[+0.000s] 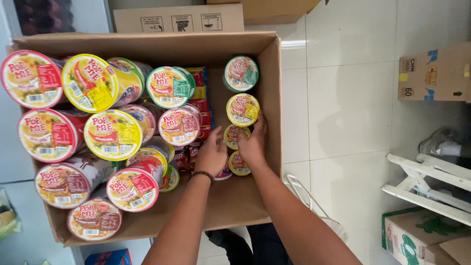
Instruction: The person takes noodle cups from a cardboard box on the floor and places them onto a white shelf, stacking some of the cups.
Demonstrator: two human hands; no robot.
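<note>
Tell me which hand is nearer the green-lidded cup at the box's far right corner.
Right. The right hand lies in the same column as the green-lidded cup, two cups nearer the person; the left hand is beside it, farther off.

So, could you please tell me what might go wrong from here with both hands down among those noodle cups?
The big cups on the left lie stacked on their sides; a nudge to the cardboard box might roll them down.
Both the left hand and the right hand crowd the small cups by the box's wall, so their thin lids could get dented.
</note>
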